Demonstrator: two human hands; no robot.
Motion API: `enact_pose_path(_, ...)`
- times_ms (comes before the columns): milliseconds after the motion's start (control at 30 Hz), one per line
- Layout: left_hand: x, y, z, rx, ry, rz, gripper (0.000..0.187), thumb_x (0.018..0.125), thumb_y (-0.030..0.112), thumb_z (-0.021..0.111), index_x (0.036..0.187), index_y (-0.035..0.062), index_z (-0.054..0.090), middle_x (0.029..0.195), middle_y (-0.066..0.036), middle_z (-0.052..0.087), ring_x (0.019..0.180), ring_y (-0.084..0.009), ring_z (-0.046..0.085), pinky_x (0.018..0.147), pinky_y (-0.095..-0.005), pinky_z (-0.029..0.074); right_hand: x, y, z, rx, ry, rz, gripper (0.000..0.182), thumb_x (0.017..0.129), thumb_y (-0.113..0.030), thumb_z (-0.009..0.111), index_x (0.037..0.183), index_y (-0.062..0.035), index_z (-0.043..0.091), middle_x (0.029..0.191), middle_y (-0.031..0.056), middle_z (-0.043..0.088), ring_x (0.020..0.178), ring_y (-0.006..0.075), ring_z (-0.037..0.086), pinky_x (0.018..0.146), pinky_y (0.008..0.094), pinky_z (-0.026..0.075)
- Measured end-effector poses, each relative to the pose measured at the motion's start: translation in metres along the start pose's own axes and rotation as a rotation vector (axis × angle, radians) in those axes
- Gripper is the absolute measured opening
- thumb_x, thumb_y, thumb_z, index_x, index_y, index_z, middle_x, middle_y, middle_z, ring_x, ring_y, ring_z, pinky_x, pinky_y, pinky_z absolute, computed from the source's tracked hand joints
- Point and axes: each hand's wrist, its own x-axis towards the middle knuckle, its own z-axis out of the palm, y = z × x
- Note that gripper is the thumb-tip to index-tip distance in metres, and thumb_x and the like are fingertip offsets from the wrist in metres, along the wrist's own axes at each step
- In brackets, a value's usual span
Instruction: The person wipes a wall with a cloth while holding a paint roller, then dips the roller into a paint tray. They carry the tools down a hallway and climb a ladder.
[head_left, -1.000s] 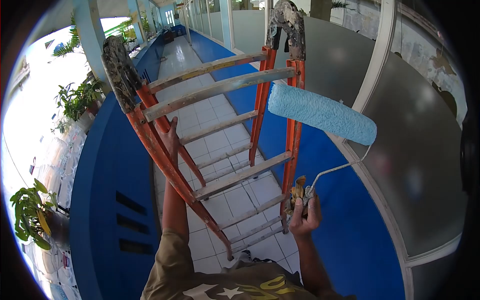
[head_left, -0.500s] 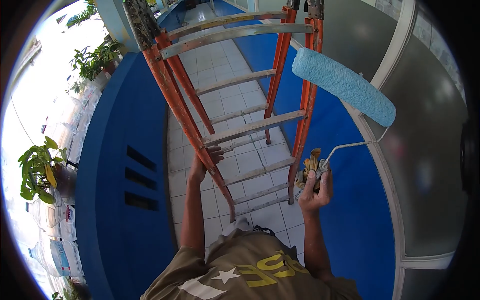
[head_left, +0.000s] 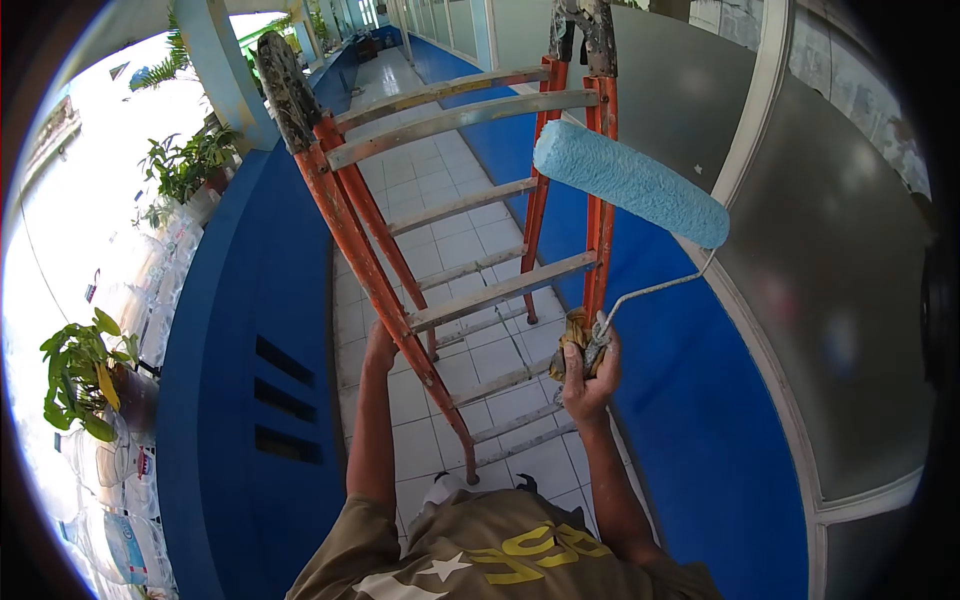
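Observation:
An orange stepladder [head_left: 600, 225], its rungs and top blotched with paint, stands open in front of me. My left hand [head_left: 382, 345] is closed at its near left rail, with the fingers mostly hidden behind the rail. My right hand [head_left: 592, 378] grips the handle end of a paint roller [head_left: 632, 183] with a fluffy light-blue sleeve. The roller's wire frame rises to the right, and its sleeve lies across the upper right rail in view. A crumpled yellow-brown cloth-like piece [head_left: 572, 345] is bunched in the same hand, close to the right rail.
A low blue wall [head_left: 215, 340] with slots runs along the left, with potted plants [head_left: 85, 380] and clear plastic containers [head_left: 120, 530] beyond. On the right are a blue lower wall [head_left: 710, 430] and framed grey panels [head_left: 830, 300]. White floor tiles [head_left: 410, 395] stretch down the corridor.
The view has tilted up, showing more of the corridor. My right hand and the roller have shifted left, nearer the right rail. My left hand's fingers no longer show past the left rail.

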Motion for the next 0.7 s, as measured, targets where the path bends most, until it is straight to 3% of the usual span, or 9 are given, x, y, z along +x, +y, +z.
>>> enact_pose_path(33,0.019,-0.010,-0.017,-0.001,-0.010,0.009,0.053,0.100,0.025,0.062,0.145,0.0036,0.045,0.132,-0.016,0.057,0.110,-0.0287,0.062,0.085,-0.0427,0.058,0.005,0.001,0.008,0.012,0.016,-0.011,0.051,0.099,-0.010,0.061,0.141,0.0118,0.041,0.124,0.0243,0.058,0.108,0.0259,0.064,0.090,0.0360,0.055)
enact_pose_path(100,0.046,-0.012,-0.035,-0.023,0.089,-0.048,0.068,0.103,0.052,0.046,0.145,-0.0015,0.046,0.132,-0.022,0.056,0.120,-0.0359,0.058,0.099,-0.0491,0.050,0.012,-0.004,0.017,-0.003,0.027,0.011,0.048,0.100,-0.011,0.061,0.139,0.0099,0.043,0.121,0.0217,0.058,0.105,0.0241,0.064,0.090,0.0353,0.054)
enact_pose_path(133,0.054,-0.004,-0.037,-0.100,0.179,-0.098,0.076,0.102,0.060,0.042,0.147,-0.0012,0.044,0.142,-0.025,0.049,0.131,-0.0382,0.050,0.105,-0.0512,0.046,0.013,-0.003,0.022,-0.042,0.007,0.056,0.048,0.100,-0.012,0.061,0.138,0.0108,0.043,0.124,0.0248,0.056,0.109,0.0278,0.063,0.089,0.0367,0.055)
enact_pose_path(167,0.065,0.006,-0.040,-0.099,0.164,-0.090,0.076,0.102,0.060,0.042,0.147,-0.0012,0.044,0.142,-0.025,0.049,0.131,-0.0382,0.050,0.105,-0.0512,0.046,0.014,-0.002,0.028,-0.082,-0.011,0.105,0.049,0.100,-0.012,0.061,0.138,0.0117,0.042,0.126,0.0279,0.055,0.113,0.0316,0.062,0.088,0.0382,0.056)
enact_pose_path(267,0.114,0.017,-0.067,-0.067,0.199,-0.122,0.079,0.100,0.064,0.042,0.145,-0.0007,0.046,0.145,-0.024,0.047,0.135,-0.0400,0.046,0.107,-0.0546,0.043,0.014,0.006,0.053,-0.120,0.026,0.150,0.048,0.101,-0.014,0.060,0.137,0.0112,0.043,0.120,0.0255,0.060,0.107,0.0286,0.065,0.082,0.0359,0.056)
enact_pose_path(433,0.244,0.002,-0.103,0.153,-0.102,-0.047,0.075,0.096,0.062,0.052,0.142,0.0028,0.053,0.150,-0.019,0.047,0.139,-0.0358,0.043,0.110,-0.0573,0.036,0.028,-0.012,0.114,-0.179,0.173,0.077,0.045,0.101,-0.015,0.060,0.136,0.0109,0.046,0.106,0.0202,0.067,0.092,0.0233,0.070,0.075,0.0328,0.057)
enact_pose_path(500,0.262,-0.002,-0.103,0.207,-0.179,-0.122,0.069,0.094,0.057,0.055,0.140,0.0057,0.054,0.148,-0.015,0.050,0.138,-0.0323,0.044,0.109,-0.0556,0.036,0.023,-0.016,0.135,-0.235,0.219,0.079,0.045,0.102,-0.015,0.060,0.136,0.0108,0.047,0.103,0.0185,0.068,0.087,0.0219,0.070,0.073,0.0320,0.057)
enact_pose_path(600,0.285,-0.008,-0.096,0.337,-0.454,-0.250,0.062,0.095,0.050,0.054,0.141,0.0082,0.052,0.144,-0.012,0.053,0.139,-0.0314,0.044,0.112,-0.0553,0.034,0.029,-0.023,0.167,-0.247,0.349,0.110,0.048,0.102,-0.019,0.062,0.137,0.0095,0.048,0.105,0.0148,0.065,0.087,0.0173,0.063,0.075,0.0319,0.053)
enact_pose_path(700,0.326,-0.050,-0.090,0.412,-0.666,-0.347,0.060,0.096,0.051,0.054,0.143,0.0143,0.050,0.149,-0.007,0.051,0.141,-0.0290,0.043,0.113,-0.0557,0.033,0.028,-0.021,0.179,-0.382,0.406,0.101,0.047,0.101,-0.019,0.062,0.136,0.0092,0.049,0.103,0.0137,0.066,0.087,0.0167,0.064,0.076,0.0317,0.053)
